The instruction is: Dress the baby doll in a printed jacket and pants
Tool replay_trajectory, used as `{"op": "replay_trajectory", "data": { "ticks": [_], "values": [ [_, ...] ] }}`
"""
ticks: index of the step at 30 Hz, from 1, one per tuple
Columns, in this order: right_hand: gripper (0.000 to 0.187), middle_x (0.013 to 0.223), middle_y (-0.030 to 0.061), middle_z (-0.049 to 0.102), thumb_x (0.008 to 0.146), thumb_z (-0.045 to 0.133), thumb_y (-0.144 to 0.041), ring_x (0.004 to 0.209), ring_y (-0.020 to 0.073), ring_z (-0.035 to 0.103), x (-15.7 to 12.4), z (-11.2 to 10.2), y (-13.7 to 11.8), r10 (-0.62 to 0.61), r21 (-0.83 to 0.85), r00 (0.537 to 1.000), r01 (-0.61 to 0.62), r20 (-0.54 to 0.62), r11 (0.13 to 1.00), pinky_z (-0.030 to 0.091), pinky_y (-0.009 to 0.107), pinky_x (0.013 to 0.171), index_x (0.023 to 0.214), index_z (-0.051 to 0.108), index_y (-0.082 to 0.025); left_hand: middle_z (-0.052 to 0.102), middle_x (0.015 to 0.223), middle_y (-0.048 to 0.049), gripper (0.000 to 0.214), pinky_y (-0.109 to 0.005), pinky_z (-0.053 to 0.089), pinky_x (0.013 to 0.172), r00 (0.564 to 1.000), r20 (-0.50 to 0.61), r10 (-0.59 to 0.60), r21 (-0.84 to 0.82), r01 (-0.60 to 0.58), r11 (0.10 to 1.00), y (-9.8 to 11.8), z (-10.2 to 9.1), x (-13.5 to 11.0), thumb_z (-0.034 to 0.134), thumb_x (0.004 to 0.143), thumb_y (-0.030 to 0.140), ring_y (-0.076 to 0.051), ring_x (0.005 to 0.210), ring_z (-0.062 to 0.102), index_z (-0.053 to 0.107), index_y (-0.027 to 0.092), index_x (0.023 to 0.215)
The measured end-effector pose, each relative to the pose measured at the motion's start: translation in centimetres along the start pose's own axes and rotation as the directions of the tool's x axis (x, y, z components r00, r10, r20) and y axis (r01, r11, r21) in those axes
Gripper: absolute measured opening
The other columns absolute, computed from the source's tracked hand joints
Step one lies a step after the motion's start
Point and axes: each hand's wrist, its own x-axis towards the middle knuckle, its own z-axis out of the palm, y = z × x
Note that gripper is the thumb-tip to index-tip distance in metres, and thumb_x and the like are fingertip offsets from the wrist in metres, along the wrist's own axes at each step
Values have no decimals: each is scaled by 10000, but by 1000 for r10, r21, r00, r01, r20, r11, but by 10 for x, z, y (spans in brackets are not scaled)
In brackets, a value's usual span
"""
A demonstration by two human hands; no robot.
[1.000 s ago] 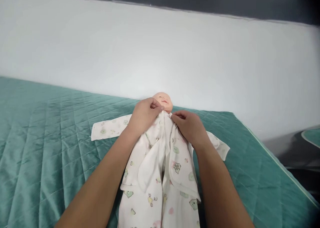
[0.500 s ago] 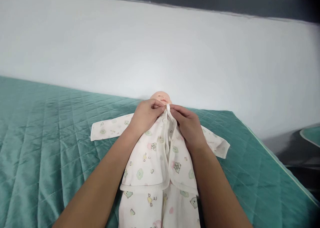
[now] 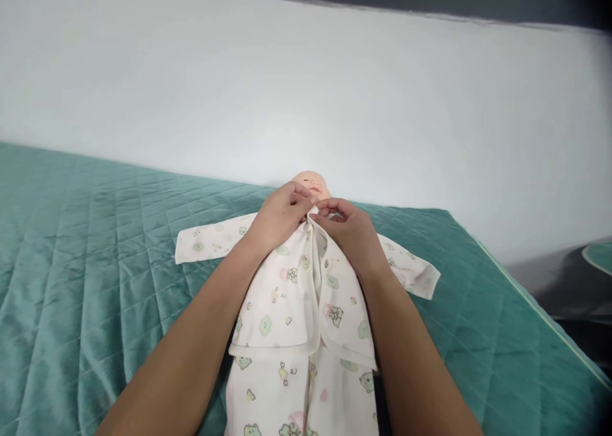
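A baby doll (image 3: 313,182) lies on its back, its head away from me, dressed in a white baby jacket (image 3: 282,308) printed with small animals and matching trousers (image 3: 272,398). At the neckline my left hand (image 3: 282,214) pinches the jacket's left front edge near the collar. My right hand (image 3: 347,227) has thumb and finger closed on the right front edge, close against the left fingertips. Below the collar the two front edges hang slightly apart. Both sleeves stretch out sideways. What exactly sits between the fingertips is hidden.
A teal quilted bedspread (image 3: 105,251) lies under the doll, its edge running down at the right. Behind it rises a white wall (image 3: 287,85) with a dark band on top. A teal rounded item (image 3: 600,257) shows at the far right.
My right hand has moved left, bringing the right collar edge over to my left fingertips. The collar opening is narrower at the top. The view has shifted slightly.
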Motion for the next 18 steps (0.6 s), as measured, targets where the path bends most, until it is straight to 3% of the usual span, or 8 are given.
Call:
{"op": "replay_trajectory", "data": {
  "ticks": [3,6,9,13,18],
  "values": [
    [224,871,-5,643,750,716,-382,634,98,498,0,2,-1,-23,-68,1000,25,19,997,388,263,610,882,665,-209,709,861,-12,215,-305,465,797,1000,14,25,13,-25,1000,-1,2,0,689,817,344,-178,865,658,628,213,976],
    [236,846,-9,629,757,713,-385,646,103,493,-1,2,-3,-16,-105,999,19,36,994,395,271,631,895,643,-208,705,863,-11,197,-314,464,812,1000,22,15,-42,-14,999,-2,2,-1,693,806,261,-177,865,661,635,210,988],
    [263,819,-23,597,770,708,-389,658,106,489,-2,1,-3,-6,-89,998,12,67,996,390,273,631,948,621,-216,691,873,-10,236,-293,468,764,997,36,-64,-207,70,976,-1,1,-3,692,781,167,-148,801,646,630,204,1006],
    [305,811,-40,580,778,704,-345,681,108,503,-3,0,0,-7,-47,996,11,91,999,396,273,650,1029,578,-229,674,884,-12,227,-247,451,660,986,105,-129,-445,163,881,-2,-2,-4,678,772,116,-85,662,565,637,190,982],
    [309,894,-17,623,778,705,-360,744,120,540,-3,-1,3,-3,-64,997,8,77,998,426,295,706,1030,585,-226,593,719,8,176,-229,388,560,975,148,-164,-480,216,850,-5,-5,-3,694,762,134,-70,573,479,666,177,930]
  ]
}}
